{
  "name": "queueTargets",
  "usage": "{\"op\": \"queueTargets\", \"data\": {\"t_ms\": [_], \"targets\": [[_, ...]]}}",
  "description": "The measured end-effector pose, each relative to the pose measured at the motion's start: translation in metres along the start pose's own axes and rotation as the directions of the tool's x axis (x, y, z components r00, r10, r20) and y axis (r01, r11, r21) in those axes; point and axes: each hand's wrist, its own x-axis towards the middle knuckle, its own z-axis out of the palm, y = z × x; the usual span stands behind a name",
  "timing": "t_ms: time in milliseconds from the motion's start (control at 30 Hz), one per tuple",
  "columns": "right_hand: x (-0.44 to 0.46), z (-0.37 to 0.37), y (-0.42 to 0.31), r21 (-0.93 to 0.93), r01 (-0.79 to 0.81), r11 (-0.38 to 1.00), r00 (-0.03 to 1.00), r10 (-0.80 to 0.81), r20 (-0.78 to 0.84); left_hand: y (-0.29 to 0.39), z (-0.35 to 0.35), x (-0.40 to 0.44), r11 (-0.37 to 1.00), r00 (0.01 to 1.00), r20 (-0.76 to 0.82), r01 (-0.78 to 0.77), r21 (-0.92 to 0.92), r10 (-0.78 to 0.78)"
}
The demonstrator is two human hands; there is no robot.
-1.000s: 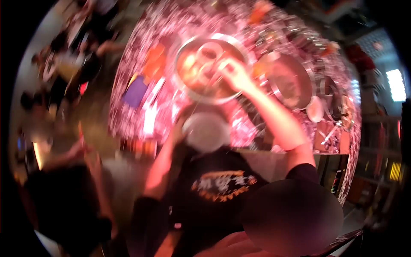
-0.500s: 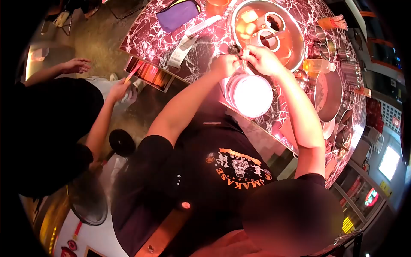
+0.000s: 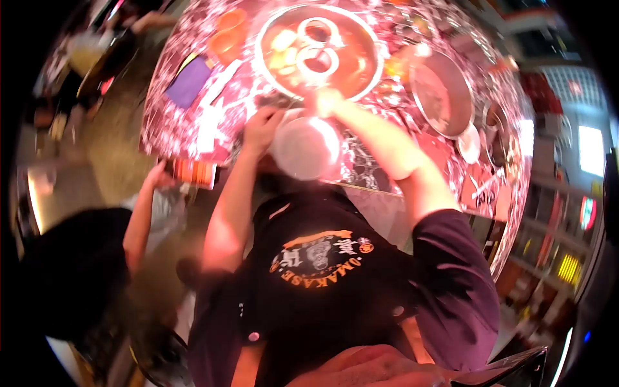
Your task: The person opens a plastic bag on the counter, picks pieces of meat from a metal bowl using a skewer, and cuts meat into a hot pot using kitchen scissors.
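The tub [image 3: 300, 151] sits beside your curled left hand [image 3: 260, 131], the pot [image 3: 258, 55] beyond your right hand [image 3: 325, 102]; both grips are unclear.

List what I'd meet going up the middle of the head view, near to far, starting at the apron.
Black apron, white round container, large pan's near rim, nearer white-rimmed ring, farther white-rimmed ring.

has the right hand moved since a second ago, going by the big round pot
Yes: the right hand has moved back from over the big round pot to its near rim.
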Motion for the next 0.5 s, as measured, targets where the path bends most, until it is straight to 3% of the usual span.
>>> {"op": "queueTargets", "data": {"t_ms": [67,100,133,167,200,233,300,333,400,467,500], "targets": [[-0.027,0.004,0.011,0.107,-0.031,0.994,0.999,0.029,0.023,0.025,-0.015,-0.014,0.944,0.994,0.104,-0.006,0.33,-0.03],[-0.058,-0.007,0.002,0.273,-0.064,0.96,0.998,0.069,-0.009,0.032,-0.015,-0.026,0.955,0.997,0.083,-0.03,0.295,0.006],[-0.075,0.009,0.007,0.416,-0.11,0.903,0.987,0.149,-0.061,0.045,-0.018,-0.033,0.958,0.989,0.125,0.035,0.284,-0.073],[-0.079,0.042,0.019,0.478,-0.247,0.843,0.957,0.291,-0.018,0.042,-0.022,-0.04,0.968,0.991,0.136,-0.03,0.25,-0.005],[-0.1,0.054,0.015,0.549,-0.277,0.788,0.916,0.388,-0.096,0.056,-0.02,-0.05,0.992,0.993,0.11,0.033,0.125,-0.047],[-0.103,0.092,0.02,0.547,-0.327,0.771,0.86,0.483,-0.167,0.063,-0.021,-0.059,0.985,0.989,0.067,0.12,0.126,-0.129],[-0.13,0.132,0.012,0.596,-0.235,0.768,0.896,0.408,-0.173,0.077,-0.022,-0.076,0.951,0.957,-0.02,0.29,0.107,-0.29],[-0.146,0.141,-0.001,0.648,-0.226,0.727,0.856,0.466,-0.224,0.055,-0.029,-0.082,0.937,0.947,-0.068,0.32,0.14,-0.314],[-0.166,0.155,-0.027,0.741,-0.18,0.646,0.761,0.569,-0.311,0.014,-0.046,-0.09,0.985,0.987,0.028,0.159,0.067,-0.161],[-0.179,0.154,-0.044,0.842,-0.086,0.532,0.647,0.673,-0.36,0.018,-0.05,-0.094,0.939,0.942,0.031,0.336,-0.077,-0.335],[-0.184,0.143,-0.053,0.879,-0.03,0.477,0.584,0.722,-0.372,0.037,-0.045,-0.094,0.934,0.94,0.033,0.34,-0.107,-0.339]]}}
